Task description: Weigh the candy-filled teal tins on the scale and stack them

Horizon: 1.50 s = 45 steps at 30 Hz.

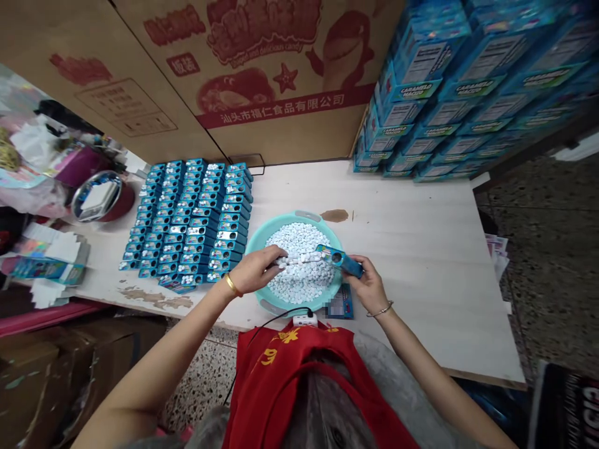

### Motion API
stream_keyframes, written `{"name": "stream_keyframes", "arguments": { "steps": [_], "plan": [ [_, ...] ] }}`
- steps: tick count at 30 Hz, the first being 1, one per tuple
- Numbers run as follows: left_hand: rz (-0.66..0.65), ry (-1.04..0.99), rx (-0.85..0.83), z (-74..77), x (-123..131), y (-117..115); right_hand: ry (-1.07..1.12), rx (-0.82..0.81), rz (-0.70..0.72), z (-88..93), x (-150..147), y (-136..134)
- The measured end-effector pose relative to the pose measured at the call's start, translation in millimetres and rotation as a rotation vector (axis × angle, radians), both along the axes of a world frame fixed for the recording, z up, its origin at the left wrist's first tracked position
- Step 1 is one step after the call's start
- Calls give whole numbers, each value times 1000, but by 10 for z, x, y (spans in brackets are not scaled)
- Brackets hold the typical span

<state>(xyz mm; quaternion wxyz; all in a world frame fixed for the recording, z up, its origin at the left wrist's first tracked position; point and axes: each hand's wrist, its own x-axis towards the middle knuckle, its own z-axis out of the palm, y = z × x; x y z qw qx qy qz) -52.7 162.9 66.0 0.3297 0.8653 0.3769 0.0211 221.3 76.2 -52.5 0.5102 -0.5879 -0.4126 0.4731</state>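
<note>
Basin, turquoise and round, stands near the front edge of the tabletop and contains small white candies. Left hand: the grip is clamped on the near end of a narrow pale strip that carries candies above the basin; its exact form is too small to tell. Right hand: the grip is clamped on a blue box, tilted over the basin's right rim, its round opening facing up. The strip's far end meets or overlaps the box; actual contact cannot be determined. Left of the basin, small blue boxes stand in five rows, some with candies on top. A printed carton stands behind the rows; stacked blue packages stand at the right rear. A white device with a black cable sits just before the basin.
</note>
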Motion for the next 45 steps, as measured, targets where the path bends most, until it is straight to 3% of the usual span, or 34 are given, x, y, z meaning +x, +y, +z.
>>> {"name": "stream_keyframes", "arguments": {
  "steps": [5, 10, 14, 17, 20, 22, 24, 27, 31, 34, 36, 39, 42, 45],
  "plan": [
    [-152, 203, 121, 385, 267, 79, -40, 47, 65, -48, -86, 14],
    [-222, 463, 235, 674, 513, 72, -69, 78, 91, -101, -104, 1],
    [-261, 523, 313, 782, 640, -4, -84, 93, 109, -134, -114, 0],
    [-262, 491, 371, 781, 631, -51, -86, 106, 117, -148, -126, 8],
    [-202, 425, 399, 656, 435, -36, -81, 112, 111, -151, -122, 19],
    [-104, 383, 344, 453, 205, 2, -74, 105, 102, -149, -107, 24],
    [32, 384, 211, 141, -37, 30, -65, 90, 91, -142, -86, 26],
    [176, 455, -8, -452, -239, -13, -46, 55, 65, -128, -57, 22],
    [180, 358, -105, -1149, 1, -203, -25, -8, 11, -108, -35, 10],
    [199, 229, -134, -1433, 344, -303, -21, -37, -42, -93, -14, 2],
    [203, 146, -151, -1502, 484, -312, -25, -46, -76, -84, 13, -3],
    [191, 48, -174, -1443, 473, -264, -30, -50, -118, -74, 71, -15],
    [173, -15, -177, -1197, 280, -197, -34, -41, -140, -70, 120, -29],
    [141, -61, -145, -809, 80, -134, -36, -28, -126, -71, 122, -35]
  ]
}}
